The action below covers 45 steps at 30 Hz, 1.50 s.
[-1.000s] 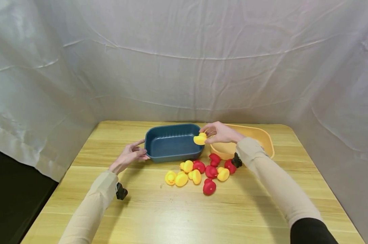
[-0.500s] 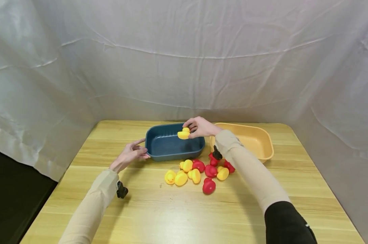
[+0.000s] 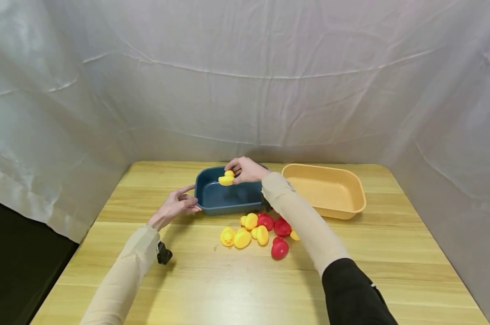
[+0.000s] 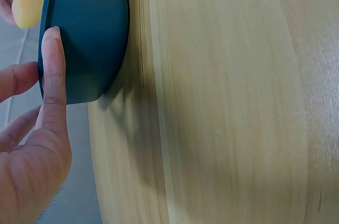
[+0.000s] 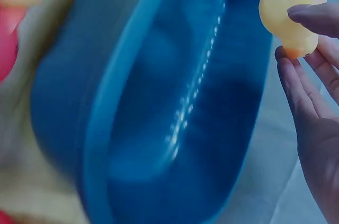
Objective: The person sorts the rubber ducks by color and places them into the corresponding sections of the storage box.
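Note:
A yellow rubber duck (image 3: 226,180) is pinched between the thumb and fingers of my right hand (image 3: 246,170), held over the dark blue basin (image 3: 230,209). In the right wrist view the duck (image 5: 288,7) shows its round underside, with an orange bill by the fingertips. My left hand (image 3: 173,206) holds the basin's left end; in the left wrist view the thumb (image 4: 54,70) lies along the outer wall and a finger meets the rim. Several yellow ducks (image 3: 242,238) and red ducks (image 3: 279,248) lie on the table in front of the basin.
A yellow-orange basin (image 3: 330,212) stands to the right of the blue one. My right forearm (image 3: 305,221) crosses over some of the ducks and hides them partly. Pale cloth (image 3: 253,90) hangs behind the wooden table (image 3: 228,289) and at its sides.
My right hand has moved left with the yellow duck, from the blue basin's right end to above its left half. My left hand has stayed at the basin's left end.

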Motion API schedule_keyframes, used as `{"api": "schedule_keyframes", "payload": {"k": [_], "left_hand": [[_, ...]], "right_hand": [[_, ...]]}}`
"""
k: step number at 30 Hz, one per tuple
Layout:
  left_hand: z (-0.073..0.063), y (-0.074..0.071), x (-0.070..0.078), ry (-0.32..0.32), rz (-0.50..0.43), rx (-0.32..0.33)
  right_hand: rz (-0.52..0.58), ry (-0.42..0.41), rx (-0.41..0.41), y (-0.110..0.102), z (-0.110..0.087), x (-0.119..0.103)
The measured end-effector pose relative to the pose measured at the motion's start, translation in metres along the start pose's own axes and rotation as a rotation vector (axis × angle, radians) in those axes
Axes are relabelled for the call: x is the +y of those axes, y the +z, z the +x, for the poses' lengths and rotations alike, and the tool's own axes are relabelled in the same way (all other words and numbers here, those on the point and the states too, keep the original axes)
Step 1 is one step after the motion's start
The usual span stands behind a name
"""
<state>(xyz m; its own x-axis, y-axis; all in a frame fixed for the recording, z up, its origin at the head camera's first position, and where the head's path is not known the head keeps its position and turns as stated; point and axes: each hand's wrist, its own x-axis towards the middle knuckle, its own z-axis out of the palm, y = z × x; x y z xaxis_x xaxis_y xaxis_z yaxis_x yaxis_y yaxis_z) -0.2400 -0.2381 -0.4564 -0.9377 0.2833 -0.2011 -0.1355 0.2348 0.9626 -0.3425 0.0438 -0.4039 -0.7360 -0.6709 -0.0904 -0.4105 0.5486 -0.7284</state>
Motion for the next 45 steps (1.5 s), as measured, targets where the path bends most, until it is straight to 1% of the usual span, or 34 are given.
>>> {"api": "schedule_keyframes", "payload": {"k": [9, 16, 23, 26, 31, 36, 41, 45], "left_hand": [[-0.001, -0.002, 0.001, -0.004, 0.004, 0.004], [-0.003, -0.003, 0.001, -0.014, 0.022, 0.008], [-0.002, -0.003, 0.002, -0.017, 0.034, 0.008], [-0.001, -0.002, 0.002, -0.024, 0.029, 0.019], [0.0, 0.0, 0.003, -0.023, -0.001, 0.015], [0.001, 0.0, 0.003, -0.009, -0.023, 0.005], [0.002, -0.001, 0.003, -0.019, -0.048, 0.005], [0.002, 0.0, 0.002, -0.029, -0.062, 0.005]], "right_hand": [[0.009, 0.017, 0.02, 0.018, 0.018, -0.003], [0.007, 0.004, 0.027, 0.028, 0.027, -0.006], [0.025, 0.011, 0.031, 0.034, 0.033, -0.008], [0.04, 0.011, 0.027, 0.035, 0.033, -0.009], [0.055, 0.018, 0.019, 0.035, 0.032, -0.007], [0.076, 0.021, 0.044, 0.032, 0.027, -0.005], [0.115, -0.01, 0.05, 0.025, 0.02, -0.004], [0.148, -0.033, 0.043, 0.021, 0.008, -0.002]]}}
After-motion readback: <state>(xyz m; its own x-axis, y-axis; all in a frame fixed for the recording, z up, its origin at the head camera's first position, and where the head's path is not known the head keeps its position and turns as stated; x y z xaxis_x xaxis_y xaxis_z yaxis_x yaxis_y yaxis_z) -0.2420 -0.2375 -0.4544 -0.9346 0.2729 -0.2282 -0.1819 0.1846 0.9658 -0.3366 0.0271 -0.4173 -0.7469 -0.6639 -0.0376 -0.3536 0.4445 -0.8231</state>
